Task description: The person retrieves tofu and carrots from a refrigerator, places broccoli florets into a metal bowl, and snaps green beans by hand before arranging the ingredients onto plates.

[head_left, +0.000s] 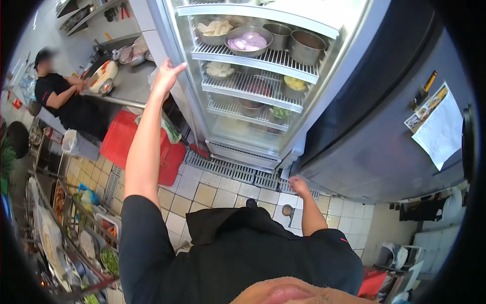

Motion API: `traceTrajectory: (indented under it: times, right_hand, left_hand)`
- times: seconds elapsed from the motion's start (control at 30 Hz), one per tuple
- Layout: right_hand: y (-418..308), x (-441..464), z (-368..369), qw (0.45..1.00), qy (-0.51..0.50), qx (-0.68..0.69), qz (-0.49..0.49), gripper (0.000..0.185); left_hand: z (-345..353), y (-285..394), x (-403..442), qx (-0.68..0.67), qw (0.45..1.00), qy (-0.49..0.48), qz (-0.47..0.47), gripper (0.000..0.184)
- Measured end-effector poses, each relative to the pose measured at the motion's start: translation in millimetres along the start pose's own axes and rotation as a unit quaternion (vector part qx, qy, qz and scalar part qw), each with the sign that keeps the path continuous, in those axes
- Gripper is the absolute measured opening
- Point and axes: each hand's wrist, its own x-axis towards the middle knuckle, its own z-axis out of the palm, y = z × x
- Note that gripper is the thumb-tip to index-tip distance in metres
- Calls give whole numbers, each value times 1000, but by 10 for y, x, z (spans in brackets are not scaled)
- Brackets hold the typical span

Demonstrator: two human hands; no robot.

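A refrigerator (pixel 243 152) is dominating twelve o'clock, its food sitting on lit shelves (pixel 253 61), as a person in black (pixel 243 243) is extending both arms toward that side. The work is apparently standing at an early point: every container in sight there is resting on a shelf, and any handling of them is seemingly waiting. Two hands are showing: the left hand (pixel 169 75), near half past ten, is spreading thumb and fingers at the refrigerator's edge, holding nothing visible, contact being impossible to tell; the right hand (pixel 297 185), at four o'clock, is curling loosely, its contents unreadable. Around twelve to one o'clock, four containers are sharing one shelf: one wide bowl (pixel 249 52), two deep pots (pixel 306 54) and one pan (pixel 212 40). Below, three smaller bowls (pixel 293 93) are holding white pieces (pixel 219 68), yellow pieces (pixel 294 82) and green pieces (pixel 279 112) respectively; darker contents between are defying a count.
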Motion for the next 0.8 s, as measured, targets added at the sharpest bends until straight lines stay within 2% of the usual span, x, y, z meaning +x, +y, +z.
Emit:
traceTrajectory:
  times: [0.07, 0.17, 0.27, 0.3, 0.33, 0.4, 0.53, 0.57, 0.63, 0.73, 0.77, 0.8]
  right_hand:
    - [-642, -99, 338, 996, 1, -36, -81, 21]
    - [-996, -433, 672, 994, 32, 40, -93, 22]
    - [-744, -898, 1023, 975, 161, 153, 10, 17]
    - [-604, -1069, 1181, 958, 187, 214, 50, 17]
    - [-421, -1199, 1356, 942, 196, 258, 86, 23]
    - [-125, -1483, 1723, 927, 189, 262, 190, 26]
    - [31, -1872, 2640, 905, 171, 292, 258, 29]
    - [88, -1894, 2861, 908, 164, 280, 267, 28]
    - [69, -1857, 3160, 922, 144, 221, 282, 26]
    - [-202, -1838, 3474, 943, 116, 112, 291, 25]
    - [-237, -1784, 3549, 947, 117, 96, 283, 27]
    - [-276, -1742, 3635, 951, 117, 81, 275, 29]
  left_hand:
    - [-8, 186, 212, 20, 999, -7, 39, 82]
    - [137, -193, 545, 83, 985, 94, 122, 73]
    - [213, -496, 583, 19, 968, 145, 204, 68]
    - [190, -531, 654, -84, 975, 101, 178, 64]
    - [142, -581, 671, -103, 979, 67, 163, 63]
    - [-12, -423, 589, -141, 981, 5, 135, 62]
    - [-316, -540, 344, -103, 970, -26, 220, 50]
    - [-485, -615, 208, -191, 958, -82, 198, 45]
    - [-804, -758, -5, -362, 901, -185, 148, 34]
    - [-891, -1151, -2, -415, 899, -135, 32, 22]
    - [-801, -1232, 46, -395, 908, -140, -10, 20]
    - [-596, -1451, 95, -333, 927, -172, 13, 18]
